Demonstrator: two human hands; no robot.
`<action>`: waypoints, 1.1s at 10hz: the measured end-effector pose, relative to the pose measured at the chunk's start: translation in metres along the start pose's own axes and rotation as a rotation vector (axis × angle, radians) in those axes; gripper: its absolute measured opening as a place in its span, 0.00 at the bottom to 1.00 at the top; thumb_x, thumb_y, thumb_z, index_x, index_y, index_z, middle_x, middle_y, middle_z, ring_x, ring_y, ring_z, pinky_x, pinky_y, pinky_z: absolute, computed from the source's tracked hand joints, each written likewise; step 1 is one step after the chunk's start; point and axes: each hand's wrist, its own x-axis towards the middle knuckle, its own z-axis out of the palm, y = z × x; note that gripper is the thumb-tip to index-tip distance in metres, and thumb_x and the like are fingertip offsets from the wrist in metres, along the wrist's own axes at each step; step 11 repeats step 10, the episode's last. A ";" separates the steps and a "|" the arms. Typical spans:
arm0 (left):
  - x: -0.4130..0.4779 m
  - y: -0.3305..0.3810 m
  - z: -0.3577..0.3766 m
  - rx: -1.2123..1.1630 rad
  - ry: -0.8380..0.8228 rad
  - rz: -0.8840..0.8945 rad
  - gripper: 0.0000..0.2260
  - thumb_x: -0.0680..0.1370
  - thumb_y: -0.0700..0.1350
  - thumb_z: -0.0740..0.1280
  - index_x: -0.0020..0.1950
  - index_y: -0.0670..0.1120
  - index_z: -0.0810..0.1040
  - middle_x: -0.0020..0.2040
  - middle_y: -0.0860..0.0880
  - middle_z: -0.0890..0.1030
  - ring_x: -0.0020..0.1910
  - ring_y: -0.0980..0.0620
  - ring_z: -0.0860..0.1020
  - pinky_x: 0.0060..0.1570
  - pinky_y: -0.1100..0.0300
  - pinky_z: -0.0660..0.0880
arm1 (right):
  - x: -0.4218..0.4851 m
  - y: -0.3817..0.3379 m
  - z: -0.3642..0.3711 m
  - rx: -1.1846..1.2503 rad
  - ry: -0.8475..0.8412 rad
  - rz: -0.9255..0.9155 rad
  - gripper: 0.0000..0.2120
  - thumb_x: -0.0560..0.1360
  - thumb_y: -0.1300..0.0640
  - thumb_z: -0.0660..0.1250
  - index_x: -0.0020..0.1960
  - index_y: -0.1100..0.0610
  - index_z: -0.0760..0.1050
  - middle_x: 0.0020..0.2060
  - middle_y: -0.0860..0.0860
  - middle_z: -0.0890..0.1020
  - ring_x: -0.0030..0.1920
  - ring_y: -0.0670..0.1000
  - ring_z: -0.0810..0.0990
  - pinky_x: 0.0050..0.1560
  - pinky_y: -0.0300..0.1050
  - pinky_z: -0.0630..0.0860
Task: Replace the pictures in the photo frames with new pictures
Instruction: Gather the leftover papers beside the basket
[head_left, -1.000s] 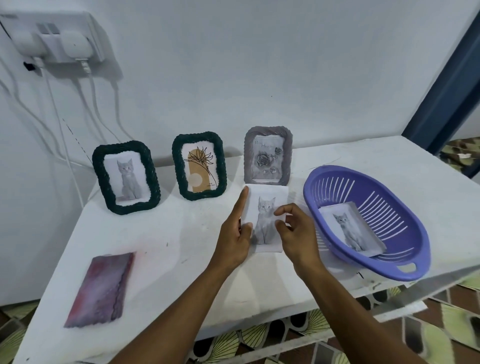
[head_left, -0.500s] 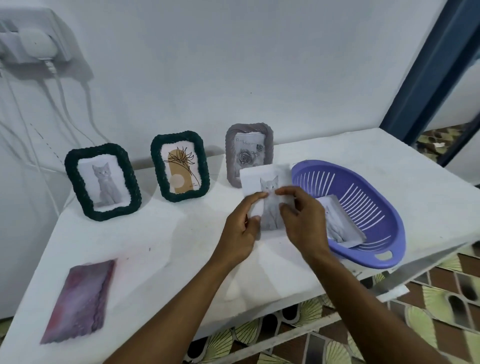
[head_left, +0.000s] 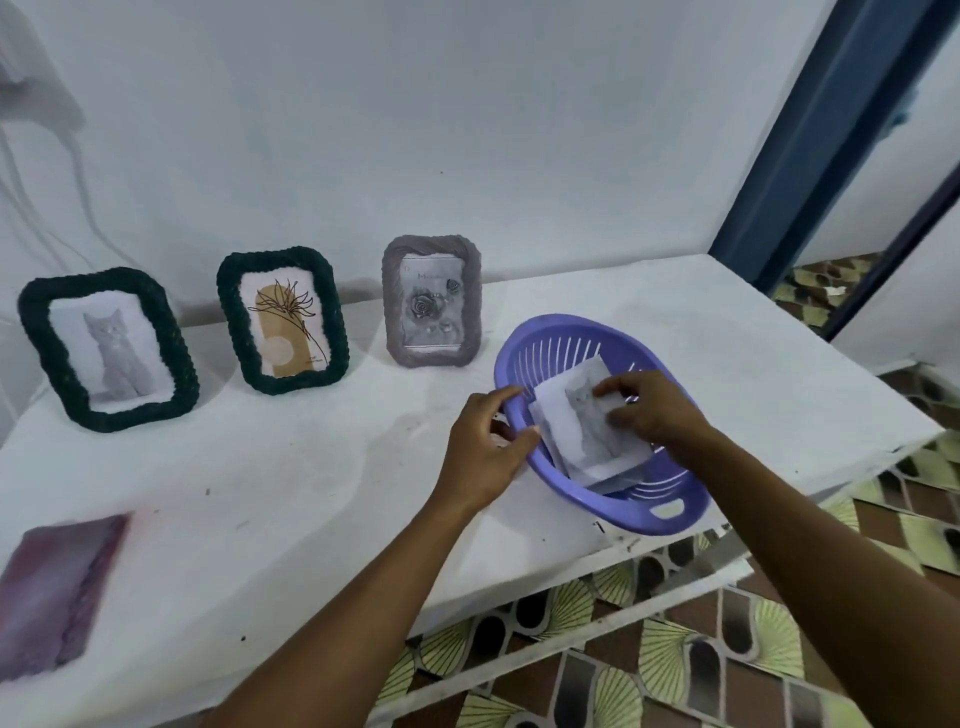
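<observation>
A cat picture (head_left: 579, 431) lies tilted inside the purple basket (head_left: 670, 512), on top of another sheet whose edge shows beneath it. My right hand (head_left: 652, 410) pinches the picture's right side. At the basket's left rim my left hand (head_left: 483, 444) hovers with fingers apart, right beside the picture's left edge, gripping nothing. Three frames stand against the wall: a green frame with a cat picture (head_left: 106, 348), a green frame with a plant drawing (head_left: 283, 314), and a grey frame with a rose picture (head_left: 432, 301).
A purple frame (head_left: 52, 590) lies flat at the table's front left. The white table (head_left: 311, 493) ends close behind the basket, with patterned floor below. Cables hang on the wall at the left. A blue door frame (head_left: 810, 130) stands at the right.
Both hands carried the cat picture from in front of the grey frame rightward into the basket. My left hand has let go of it; the camera view shifted right.
</observation>
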 end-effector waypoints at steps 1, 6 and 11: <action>-0.003 -0.001 0.001 0.004 0.046 0.035 0.20 0.74 0.44 0.73 0.65 0.50 0.75 0.55 0.51 0.75 0.47 0.55 0.79 0.49 0.62 0.78 | 0.006 0.003 0.007 -0.233 -0.040 -0.061 0.16 0.74 0.62 0.69 0.60 0.52 0.78 0.56 0.51 0.79 0.52 0.52 0.77 0.51 0.42 0.72; -0.010 -0.005 -0.008 0.027 0.115 0.072 0.20 0.75 0.44 0.72 0.66 0.50 0.74 0.54 0.53 0.75 0.49 0.55 0.79 0.49 0.64 0.78 | 0.002 0.000 0.023 -0.596 -0.136 -0.255 0.22 0.73 0.55 0.72 0.66 0.53 0.75 0.61 0.52 0.79 0.57 0.53 0.78 0.57 0.41 0.72; -0.016 -0.001 -0.017 0.143 0.078 0.024 0.24 0.76 0.56 0.67 0.72 0.55 0.68 0.58 0.54 0.75 0.50 0.55 0.78 0.49 0.60 0.80 | 0.003 -0.006 0.026 -0.521 -0.050 -0.365 0.23 0.73 0.46 0.70 0.66 0.51 0.74 0.60 0.51 0.80 0.56 0.52 0.79 0.59 0.47 0.76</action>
